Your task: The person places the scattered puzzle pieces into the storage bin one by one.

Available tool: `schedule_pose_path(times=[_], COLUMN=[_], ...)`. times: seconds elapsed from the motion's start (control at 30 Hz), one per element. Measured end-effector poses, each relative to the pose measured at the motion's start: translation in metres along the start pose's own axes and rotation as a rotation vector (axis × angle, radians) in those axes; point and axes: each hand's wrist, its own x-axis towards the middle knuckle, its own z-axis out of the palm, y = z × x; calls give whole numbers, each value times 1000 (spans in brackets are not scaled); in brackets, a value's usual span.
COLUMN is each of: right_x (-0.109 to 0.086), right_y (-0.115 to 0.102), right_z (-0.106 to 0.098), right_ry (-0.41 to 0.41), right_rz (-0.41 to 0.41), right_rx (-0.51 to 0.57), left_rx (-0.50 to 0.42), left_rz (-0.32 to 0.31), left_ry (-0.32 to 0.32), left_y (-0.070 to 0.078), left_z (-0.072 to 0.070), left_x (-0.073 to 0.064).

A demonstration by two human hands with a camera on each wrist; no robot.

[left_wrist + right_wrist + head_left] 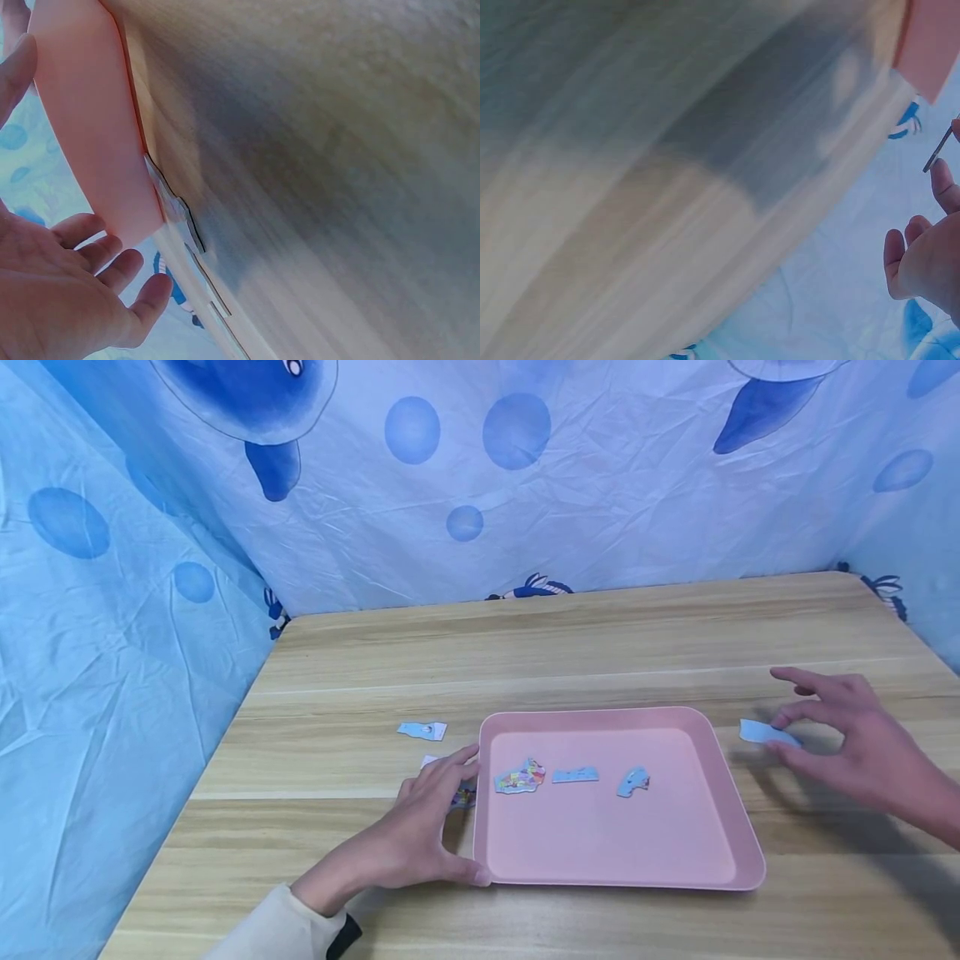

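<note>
My right hand [855, 735] pinches a flat light-blue puzzle piece [767, 732] between thumb and index finger, to the right of the tray and above the table. In the right wrist view the piece [936, 152] appears edge-on at the fingertips. My left hand [420, 827] rests against the left side of the pink tray [622, 852], fingers loosely spread along it and thumb at the near left corner. Inside the tray lie a colourful piece [521, 777], a narrow blue piece [575, 775] and a curved blue piece [634, 782].
Left of the tray, a blue and white piece [422, 730] lies on the wooden table [315, 735]. A darker printed piece [463, 797] sits partly hidden under my left hand, with a pale one [429, 761] just behind. A blue patterned cloth [465, 468] hangs behind the table.
</note>
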Motion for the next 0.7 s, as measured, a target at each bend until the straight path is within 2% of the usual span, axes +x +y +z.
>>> schedule_pose_path(times=[0.23,0.4,0.7], right_x=[10,18,33], right_y=[-20,-36,-64], right_z=[-3,2,13], right_ry=[20,21,-63], right_rz=[-60,-120,-195], right_rx=[47,90,156], left_rx=[5,10,15], left_rz=[5,2,-3], left_ry=[2,4,4], left_y=[0,1,1], left_z=[0,0,-1], left_x=[0,0,0])
